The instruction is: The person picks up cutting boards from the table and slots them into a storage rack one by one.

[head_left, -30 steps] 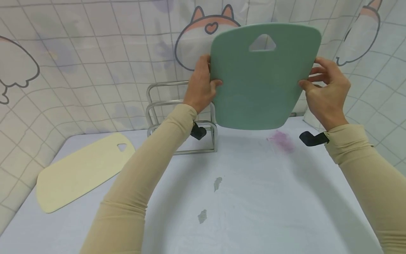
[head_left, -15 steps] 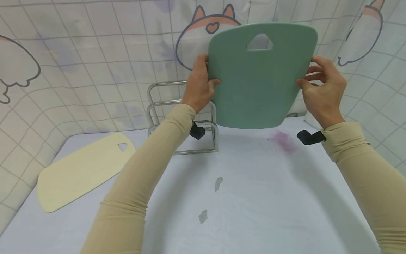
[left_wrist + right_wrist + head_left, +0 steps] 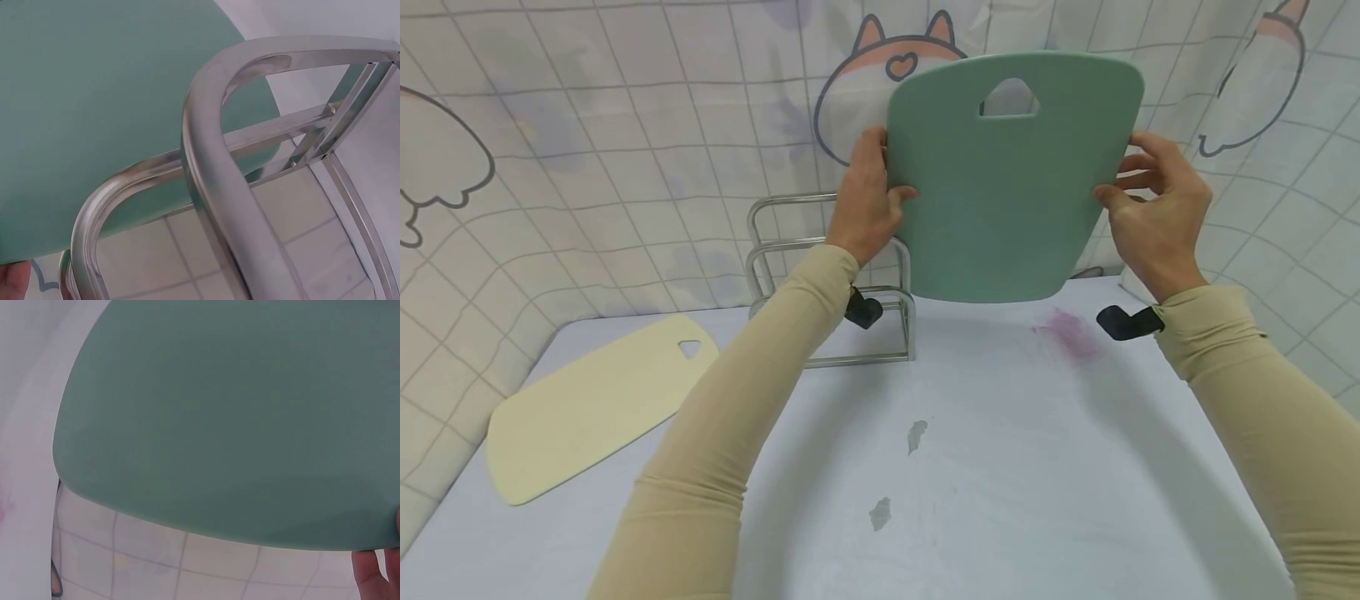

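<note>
A green cutting board (image 3: 1007, 200) with a handle hole near its top edge is held upright above the table, facing me. My left hand (image 3: 867, 200) grips its left edge, thumb on the near face. On the opposite edge my right hand (image 3: 1157, 208) pinches the board between thumb and fingers. Just below and behind my left hand stands a metal wire rack (image 3: 857, 361), partly hidden by that arm and the board. In the left wrist view the rack's curved bars (image 3: 219, 156) cross in front of the board. Only fingertips (image 3: 372, 575) show in the right wrist view.
A cream cutting board (image 3: 602, 408) lies flat at the left of the white table (image 3: 1037, 500). A tiled-pattern sheet (image 3: 625, 167) with cartoon animals hangs behind. The cloth has a pink stain (image 3: 1070, 335) and grey worn patches (image 3: 917, 436).
Both hands have shifted the green cutting board slightly left, toward the rack. Their hold on it looks the same. The cream board and the rack stay put.
</note>
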`<state>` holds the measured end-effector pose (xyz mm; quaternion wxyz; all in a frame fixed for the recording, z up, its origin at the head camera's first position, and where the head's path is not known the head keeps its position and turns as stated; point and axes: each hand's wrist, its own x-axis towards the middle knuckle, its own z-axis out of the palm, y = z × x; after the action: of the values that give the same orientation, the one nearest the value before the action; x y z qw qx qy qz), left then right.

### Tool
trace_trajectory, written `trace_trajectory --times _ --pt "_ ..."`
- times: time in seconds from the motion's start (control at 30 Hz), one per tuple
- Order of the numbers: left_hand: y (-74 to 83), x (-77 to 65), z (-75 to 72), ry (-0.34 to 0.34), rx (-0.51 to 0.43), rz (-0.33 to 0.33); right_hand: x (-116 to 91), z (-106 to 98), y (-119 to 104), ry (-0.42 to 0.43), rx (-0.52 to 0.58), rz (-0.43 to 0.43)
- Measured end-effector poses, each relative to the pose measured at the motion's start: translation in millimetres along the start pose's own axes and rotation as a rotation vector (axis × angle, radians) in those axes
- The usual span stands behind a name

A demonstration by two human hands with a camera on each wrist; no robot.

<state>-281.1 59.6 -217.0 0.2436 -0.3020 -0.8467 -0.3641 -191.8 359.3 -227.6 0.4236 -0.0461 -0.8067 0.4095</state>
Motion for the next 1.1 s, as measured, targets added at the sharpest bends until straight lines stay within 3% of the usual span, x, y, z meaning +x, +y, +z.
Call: trace_trajectory --times 0.37,1.1 --pt "-4.3 -0.5 -1.9 0.003 0.000 -0.024 1 6 -2 -0.002 0.050 0.008" --pt "-11.8 -1.8 -8.3 0.015 0.017 -0.031 0 17 -5 -0.019 0.046 0.005"
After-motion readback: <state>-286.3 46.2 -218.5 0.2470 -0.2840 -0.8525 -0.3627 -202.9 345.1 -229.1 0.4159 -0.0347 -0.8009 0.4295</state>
